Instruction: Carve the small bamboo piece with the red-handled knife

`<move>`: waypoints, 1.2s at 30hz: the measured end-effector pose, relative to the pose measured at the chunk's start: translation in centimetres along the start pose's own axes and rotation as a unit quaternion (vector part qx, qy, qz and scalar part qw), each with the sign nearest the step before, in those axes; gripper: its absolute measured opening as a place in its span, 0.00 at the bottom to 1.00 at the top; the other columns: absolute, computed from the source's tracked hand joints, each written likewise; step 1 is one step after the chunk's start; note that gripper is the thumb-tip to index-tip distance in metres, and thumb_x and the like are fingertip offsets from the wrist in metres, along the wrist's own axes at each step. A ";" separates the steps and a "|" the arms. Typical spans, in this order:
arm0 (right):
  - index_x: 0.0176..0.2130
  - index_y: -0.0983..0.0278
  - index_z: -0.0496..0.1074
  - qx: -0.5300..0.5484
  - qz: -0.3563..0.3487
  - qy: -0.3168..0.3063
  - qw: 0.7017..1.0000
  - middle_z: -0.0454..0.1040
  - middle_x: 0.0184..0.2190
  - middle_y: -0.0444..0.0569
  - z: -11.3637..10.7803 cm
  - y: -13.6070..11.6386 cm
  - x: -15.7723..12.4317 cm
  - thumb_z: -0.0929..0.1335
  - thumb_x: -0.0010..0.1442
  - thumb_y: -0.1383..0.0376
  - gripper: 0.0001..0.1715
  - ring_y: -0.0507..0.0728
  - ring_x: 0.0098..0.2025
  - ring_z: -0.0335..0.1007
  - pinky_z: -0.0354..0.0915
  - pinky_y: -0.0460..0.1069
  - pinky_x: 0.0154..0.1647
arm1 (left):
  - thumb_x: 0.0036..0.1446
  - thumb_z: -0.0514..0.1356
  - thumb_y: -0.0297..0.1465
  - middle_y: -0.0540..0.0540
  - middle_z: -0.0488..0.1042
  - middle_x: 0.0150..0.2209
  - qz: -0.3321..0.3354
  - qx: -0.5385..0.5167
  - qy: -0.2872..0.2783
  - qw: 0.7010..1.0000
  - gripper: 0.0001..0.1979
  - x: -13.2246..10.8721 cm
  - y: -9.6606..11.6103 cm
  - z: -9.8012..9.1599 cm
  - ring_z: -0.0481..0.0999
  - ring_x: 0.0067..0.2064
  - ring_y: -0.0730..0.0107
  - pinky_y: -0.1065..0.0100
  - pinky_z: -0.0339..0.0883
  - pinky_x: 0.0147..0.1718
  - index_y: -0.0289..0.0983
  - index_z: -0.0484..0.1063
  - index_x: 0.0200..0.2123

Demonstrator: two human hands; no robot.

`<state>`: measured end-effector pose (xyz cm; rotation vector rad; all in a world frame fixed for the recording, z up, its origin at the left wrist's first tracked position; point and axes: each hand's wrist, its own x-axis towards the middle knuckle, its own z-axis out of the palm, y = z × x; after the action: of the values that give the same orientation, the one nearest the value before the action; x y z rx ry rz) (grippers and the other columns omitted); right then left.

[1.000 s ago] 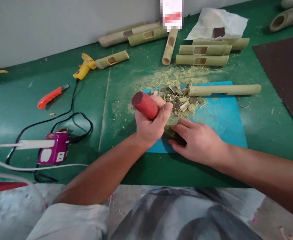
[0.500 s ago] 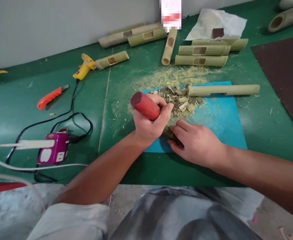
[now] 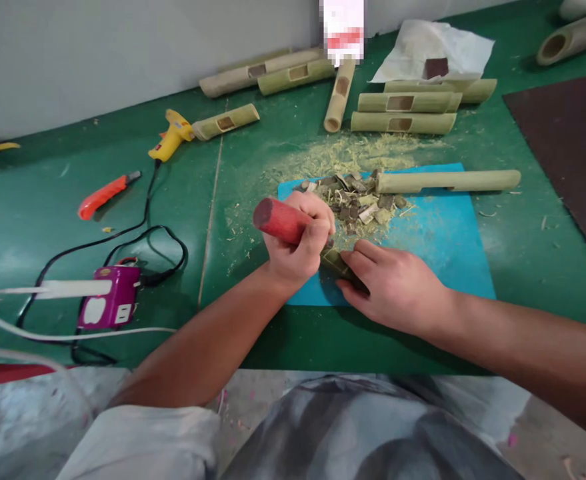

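My left hand is wrapped round a thick red wooden handle, whose butt end points up and to the left. The working end of this tool is mostly hidden below my fist, close to a dark greenish piece with pale crossing lines on it. My right hand pinches that piece against the blue mat, its fingers covering the right part. Just beyond my hands lies a heap of chopped dark and pale green bits. One bamboo tube with a notch rests partly on the mat.
Several bamboo tubes with cut windows lie at the back. On the left are a yellow glue gun, an orange cutter and a purple power adapter with trailing cords. A dark brown sheet lies at right.
My left hand has shifted slightly left, and the red handle leans further over to the left. More of the lined piece shows between my hands. My right hand stays in place.
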<state>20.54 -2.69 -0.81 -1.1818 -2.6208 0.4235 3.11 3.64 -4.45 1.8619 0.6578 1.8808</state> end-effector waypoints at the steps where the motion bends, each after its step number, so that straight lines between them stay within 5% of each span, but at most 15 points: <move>1: 0.41 0.65 0.81 0.000 0.000 0.003 1.000 0.79 0.35 0.52 0.0 0.0 0.0 0.69 0.69 0.64 0.10 0.56 0.32 0.70 0.55 0.51 0.30 | 0.76 0.59 0.46 0.52 0.71 0.25 -0.032 0.015 -0.013 0.999 0.21 -0.1 0.0 -0.1 0.72 0.26 0.78 0.66 0.63 0.24 0.41 0.71 0.31; 12: 0.41 0.65 0.81 0.005 0.008 -0.003 1.000 0.79 0.36 0.52 -0.1 0.1 0.0 0.69 0.69 0.64 0.10 0.56 0.32 0.71 0.55 0.51 0.30 | 0.76 0.59 0.47 0.53 0.68 0.22 -0.001 0.021 0.030 0.999 0.23 0.2 -0.1 0.3 0.67 0.22 0.79 0.66 0.57 0.19 0.41 0.68 0.29; 17: 0.41 0.65 0.80 0.011 0.012 -0.008 1.000 0.79 0.36 0.52 -0.2 0.0 0.1 0.69 0.69 0.64 0.09 0.56 0.33 0.71 0.55 0.51 0.30 | 0.72 0.63 0.52 0.52 0.69 0.25 -0.026 0.046 0.015 0.999 0.23 -0.5 -0.6 -0.3 0.70 0.24 0.75 0.64 0.63 0.24 0.42 0.70 0.32; 25: 0.43 0.65 0.81 0.011 0.026 -0.026 0.999 0.78 0.36 0.52 -0.4 -0.1 0.2 0.68 0.69 0.63 0.11 0.55 0.30 0.68 0.51 0.52 0.30 | 0.72 0.65 0.41 0.54 0.70 0.25 -0.071 0.078 -0.047 0.993 0.18 0.1 0.8 -0.6 0.71 0.26 0.76 0.67 0.66 0.27 0.40 0.71 0.30; 32: 0.42 0.65 0.80 0.019 0.021 -0.023 0.999 0.78 0.36 0.52 -0.2 0.0 0.1 0.68 0.70 0.62 0.12 0.54 0.29 0.65 0.50 0.52 0.30 | 0.73 0.63 0.42 0.54 0.67 0.21 -0.074 0.058 -0.032 0.995 0.22 0.4 0.7 -0.3 0.66 0.22 0.77 0.67 0.62 0.23 0.40 0.65 0.27; 36: 0.42 0.65 0.81 0.032 0.014 -0.032 0.999 0.78 0.36 0.52 0.1 -0.2 0.0 0.68 0.69 0.61 0.13 0.54 0.29 0.63 0.50 0.51 0.30 | 0.72 0.63 0.42 0.54 0.67 0.20 -0.074 0.033 -0.077 0.994 0.23 0.9 1.4 0.0 0.64 0.21 0.78 0.68 0.58 0.21 0.39 0.64 0.25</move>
<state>20.36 -2.78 -0.80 -1.2051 -2.6257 0.5547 3.11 3.03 -2.85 1.9195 0.7906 1.6230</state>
